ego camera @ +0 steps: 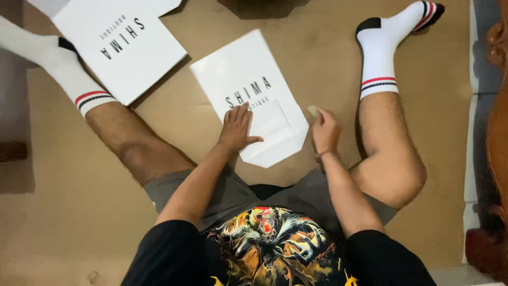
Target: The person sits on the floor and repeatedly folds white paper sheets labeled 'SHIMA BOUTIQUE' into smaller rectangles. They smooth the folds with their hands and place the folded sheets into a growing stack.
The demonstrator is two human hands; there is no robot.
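Your left hand (pixel 236 128) presses flat, fingers spread, on the half-folded white paper bag (pixel 248 95). Your right hand (pixel 325 130), just beside it, pinches a small pale piece (pixel 313 110). Judging by this, the bottom fold remains unfinished; a flat bag (pixel 119 45) lies beyond your left hand.

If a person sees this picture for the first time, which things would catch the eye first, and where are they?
Probably the white paper sheet with a folded, pointed lower end, lying on the brown floor in the middle between the person's spread legs. The left hand presses flat on it, while the right hand beside its right edge holds a small pale object. A second white sheet lies at the upper left.
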